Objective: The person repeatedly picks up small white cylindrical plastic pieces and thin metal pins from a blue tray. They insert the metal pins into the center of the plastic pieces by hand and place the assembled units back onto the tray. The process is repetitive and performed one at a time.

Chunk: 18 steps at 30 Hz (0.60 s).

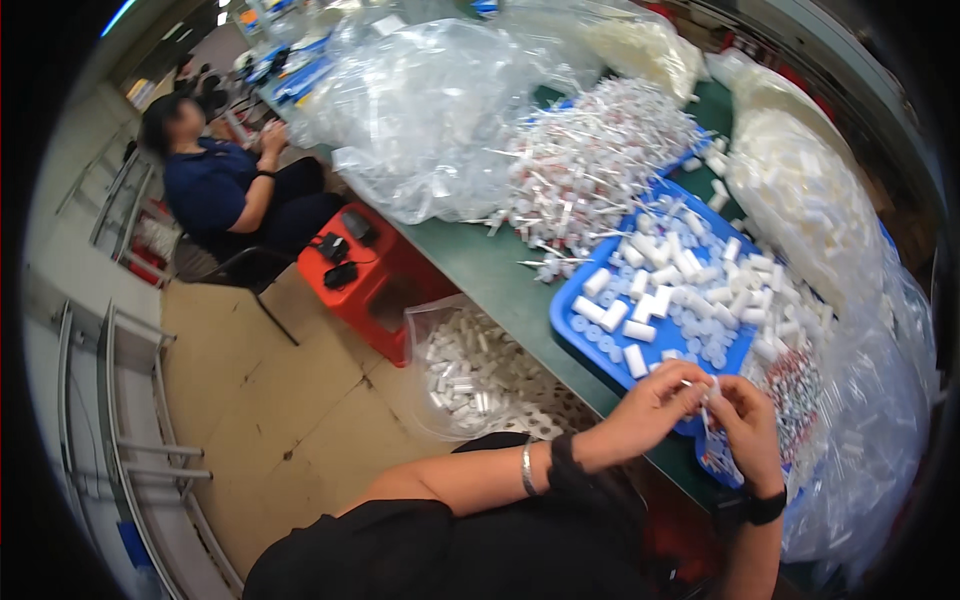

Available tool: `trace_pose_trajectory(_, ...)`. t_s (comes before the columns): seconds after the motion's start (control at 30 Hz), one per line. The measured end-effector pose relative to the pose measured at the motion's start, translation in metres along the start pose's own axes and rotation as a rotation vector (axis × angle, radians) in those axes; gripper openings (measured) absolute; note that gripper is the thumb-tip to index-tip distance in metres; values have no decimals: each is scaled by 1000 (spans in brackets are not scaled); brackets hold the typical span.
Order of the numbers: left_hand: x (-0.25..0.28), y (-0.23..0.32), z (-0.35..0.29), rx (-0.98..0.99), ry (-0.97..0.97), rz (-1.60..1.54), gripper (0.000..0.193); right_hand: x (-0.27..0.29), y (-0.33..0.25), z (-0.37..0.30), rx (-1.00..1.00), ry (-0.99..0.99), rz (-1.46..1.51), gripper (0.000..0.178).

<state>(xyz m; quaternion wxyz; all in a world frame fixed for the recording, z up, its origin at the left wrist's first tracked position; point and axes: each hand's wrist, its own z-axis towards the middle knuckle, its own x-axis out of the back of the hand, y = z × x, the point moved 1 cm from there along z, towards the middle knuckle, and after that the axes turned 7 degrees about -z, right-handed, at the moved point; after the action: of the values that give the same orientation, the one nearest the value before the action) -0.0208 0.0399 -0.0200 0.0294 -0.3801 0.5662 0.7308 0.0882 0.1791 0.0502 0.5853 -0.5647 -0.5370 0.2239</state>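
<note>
Over the near edge of the blue tray [566, 322], my left hand [645, 415] and my right hand [752, 432] meet with their fingertips pinched together. Between them is a small white plastic piece [712, 392], partly covered by the fingers; its exact kind does not show. In the tray lie many short white cylinders [640, 331] and round translucent caps [592, 338]. Close to my right hand is a heap of tiny red, white and grey parts [795, 400], partly hidden behind that hand.
Thin white stick-like parts [600, 150] are heaped beyond the tray on the green table [470, 255]. Large clear bags [430, 110] and a bag of white cylinders [800, 165] flank them. Left stand a bag of white pieces [465, 375], a red stool [385, 290] and a seated person [215, 185].
</note>
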Motion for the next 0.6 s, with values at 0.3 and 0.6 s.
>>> trace_pose_trajectory(0.3,-16,20,-18,-390,-202,480,14,-3,12,-30,-72,-18,228,23)
trace_pose_trajectory(0.6,-13,29,-22,-225,-351,427,16,-5,12,-52,-13,14,43,20)
